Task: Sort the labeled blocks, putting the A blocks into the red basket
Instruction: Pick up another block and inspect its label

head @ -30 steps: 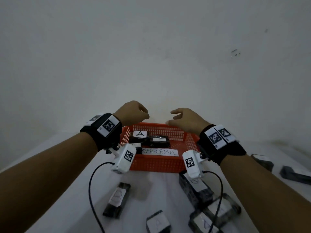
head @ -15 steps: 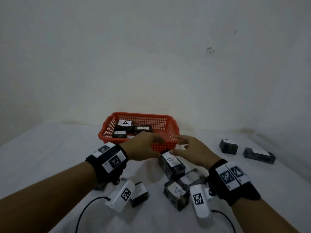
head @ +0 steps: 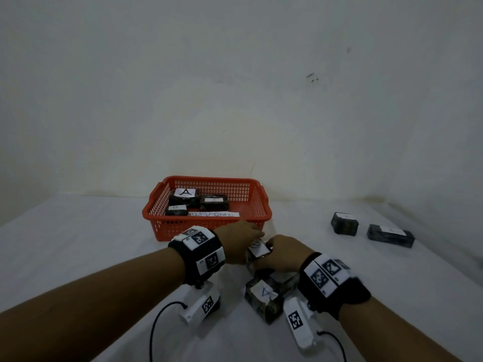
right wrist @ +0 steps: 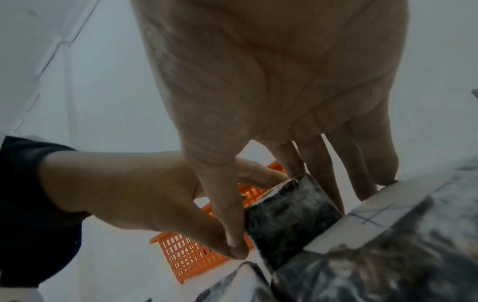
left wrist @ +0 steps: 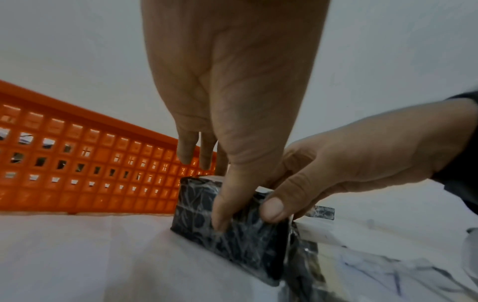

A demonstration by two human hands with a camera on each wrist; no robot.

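The white worktop runs out ahead of me to a plain wall. My red basket sits far centre, and three dark blocks lie in it at its left, two showing an A label; a paper strip lies along its near wall. Both my hands meet just near of the basket on one dark block with a D-like label. My left hand pinches it from the left, thumb on its side, and my right hand pinches it from the right. Touching it on the near side, an A block crowds my right wrist. Two more blocks lie well apart, far right.
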